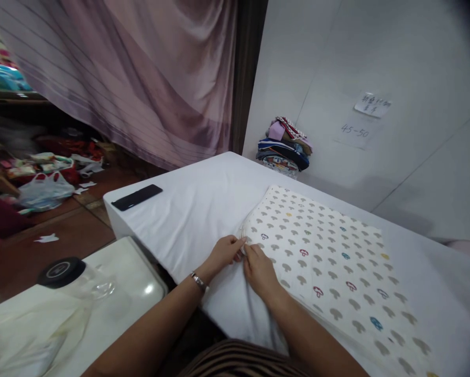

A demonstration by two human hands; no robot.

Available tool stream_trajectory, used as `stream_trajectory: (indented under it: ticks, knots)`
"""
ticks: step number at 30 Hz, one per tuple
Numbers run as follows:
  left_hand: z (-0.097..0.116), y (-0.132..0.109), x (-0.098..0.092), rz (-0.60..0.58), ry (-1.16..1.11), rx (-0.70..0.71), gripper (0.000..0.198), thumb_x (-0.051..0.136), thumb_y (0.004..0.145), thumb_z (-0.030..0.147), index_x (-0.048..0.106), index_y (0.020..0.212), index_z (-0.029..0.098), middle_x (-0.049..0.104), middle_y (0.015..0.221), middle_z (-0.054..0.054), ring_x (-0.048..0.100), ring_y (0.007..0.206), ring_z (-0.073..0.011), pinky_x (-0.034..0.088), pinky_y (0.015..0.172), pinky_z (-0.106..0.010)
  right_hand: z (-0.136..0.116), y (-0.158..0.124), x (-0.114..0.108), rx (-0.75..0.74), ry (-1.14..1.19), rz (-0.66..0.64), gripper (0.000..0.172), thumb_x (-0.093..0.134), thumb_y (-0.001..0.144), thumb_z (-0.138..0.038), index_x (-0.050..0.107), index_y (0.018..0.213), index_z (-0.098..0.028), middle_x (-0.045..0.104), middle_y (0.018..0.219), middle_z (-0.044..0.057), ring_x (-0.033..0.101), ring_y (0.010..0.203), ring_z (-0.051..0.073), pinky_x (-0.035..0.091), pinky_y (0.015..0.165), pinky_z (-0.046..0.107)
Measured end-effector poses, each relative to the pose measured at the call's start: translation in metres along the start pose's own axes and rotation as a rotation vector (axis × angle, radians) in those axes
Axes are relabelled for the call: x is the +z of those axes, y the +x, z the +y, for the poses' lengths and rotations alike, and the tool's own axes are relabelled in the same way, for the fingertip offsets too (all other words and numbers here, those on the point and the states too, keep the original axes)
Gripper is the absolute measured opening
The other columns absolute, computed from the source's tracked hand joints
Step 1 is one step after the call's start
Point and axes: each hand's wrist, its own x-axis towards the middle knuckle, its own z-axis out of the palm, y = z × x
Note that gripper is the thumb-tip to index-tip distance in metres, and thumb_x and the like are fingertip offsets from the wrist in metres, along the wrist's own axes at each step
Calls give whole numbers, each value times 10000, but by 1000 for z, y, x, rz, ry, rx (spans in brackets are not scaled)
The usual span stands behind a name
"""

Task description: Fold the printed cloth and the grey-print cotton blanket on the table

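A folded white cloth printed with small mushroom shapes lies flat on the white-covered table. My left hand pinches the cloth's near left edge with closed fingers; a watch sits on that wrist. My right hand rests right beside it on the same edge, fingers curled onto the fabric. Both hands touch each other at the cloth's edge.
A black phone lies near the table's left corner. A stack of folded clothes stands against the white wall at the back. A clear jar with a black lid sits on a white surface at lower left. Bags and clutter cover the floor at left.
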Motion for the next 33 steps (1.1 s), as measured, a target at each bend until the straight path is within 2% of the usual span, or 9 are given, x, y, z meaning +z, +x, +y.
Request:
stream_trajectory:
  ticks: [5,8,12,18,23,27,30,33]
  knots:
    - [6,18,2,11,131,-10,282,544,755,452,483,702,182,550,511,12,534,447,-144,372,421,-234,1,-1,5,-38,-82,-8,342,373,830,-80,532,1121,-164,588,956,102,555,900,222,478,760,330]
    - [5,28,2,102,316,52,172,544,732,321,473,650,187,547,530,4,525,479,-144,363,474,-242,0,-2,8,-60,-108,7,367,376,833,-66,529,1155,-154,606,978,110,555,930,229,472,786,339]
    - [1,32,-3,212,506,143,82,529,688,226,485,632,186,586,647,-30,541,638,-168,340,562,-253,-1,-2,9,-78,-118,-5,364,397,832,-59,541,1153,-153,620,989,106,557,943,222,465,803,330]
    - [3,36,-8,173,695,112,86,488,734,247,536,702,184,642,758,-49,574,718,-186,360,610,-271,-4,-2,12,-87,-184,-54,343,429,822,-53,548,1131,-143,614,1002,95,539,916,221,452,799,333]
    - [16,50,-5,168,729,96,240,478,793,399,566,785,176,666,885,-80,600,827,-215,392,677,-294,-1,-3,15,-134,-202,-48,352,408,804,-9,551,1095,-146,595,1005,69,509,887,215,436,793,312]
    - [20,53,1,196,748,98,201,458,822,341,556,867,172,664,924,-78,606,861,-214,397,697,-293,-1,-5,15,-153,-165,-46,318,414,812,-13,552,1073,-133,596,999,72,506,886,210,437,796,302]
    - [17,49,4,249,784,115,195,422,856,318,525,933,171,661,930,-78,611,869,-213,398,698,-293,0,-5,14,-155,-160,-38,316,410,806,-5,551,1056,-136,599,988,71,507,874,207,437,788,301]
    - [15,45,5,252,852,134,183,400,870,304,504,944,173,659,927,-86,616,871,-220,400,688,-297,1,-4,15,-154,-162,-29,289,415,804,-10,554,1019,-145,603,970,69,509,855,201,434,783,299]
